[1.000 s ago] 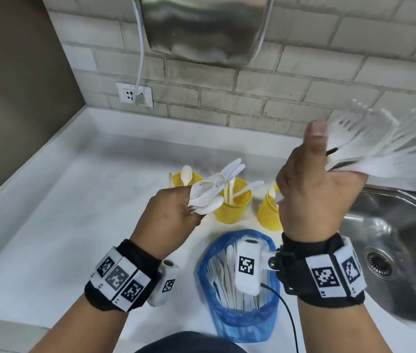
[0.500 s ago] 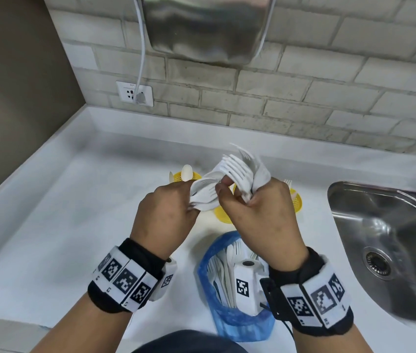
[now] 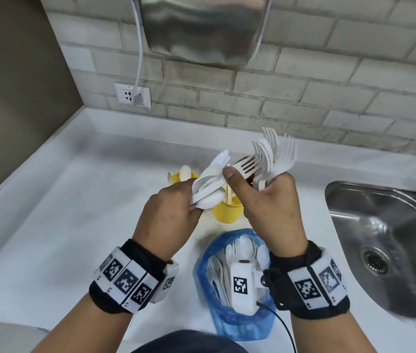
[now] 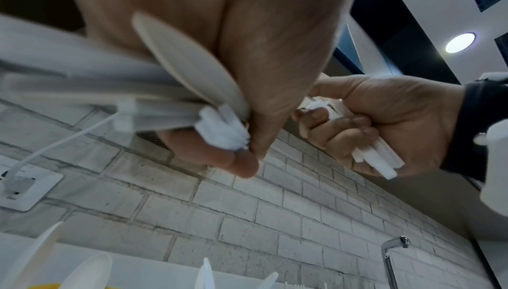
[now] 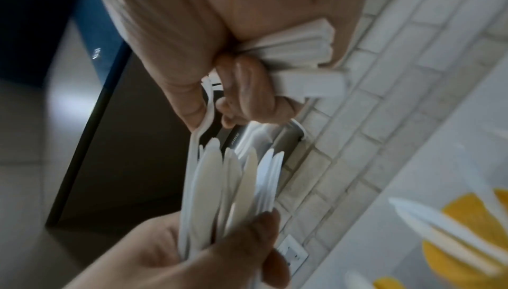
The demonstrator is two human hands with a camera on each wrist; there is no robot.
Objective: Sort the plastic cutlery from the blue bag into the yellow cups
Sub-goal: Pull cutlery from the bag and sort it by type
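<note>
My left hand (image 3: 168,217) grips a bundle of white spoons and knives (image 3: 209,184), held above the counter; in the left wrist view the handle ends (image 4: 222,128) poke out of its fist. My right hand (image 3: 270,205) grips a fan of white forks (image 3: 273,156), tines up, while its thumb and forefinger pinch one fork (image 3: 247,166) lying sideways against the left bundle. Two yellow cups show behind the hands: one at the left (image 3: 178,178) with spoons, one in the middle (image 3: 227,211). The blue bag (image 3: 240,324) lies open below my right wrist, with more white cutlery inside.
A steel sink (image 3: 385,245) is set into the white counter (image 3: 61,225) at the right. A brick wall with a socket (image 3: 133,95) and a metal hand dryer (image 3: 201,29) rises behind. The counter's raised edge runs along the left.
My right hand swung in from the far right with the forks and met the left hand. Its thumb and finger now pinch a single fork at the left bundle.
</note>
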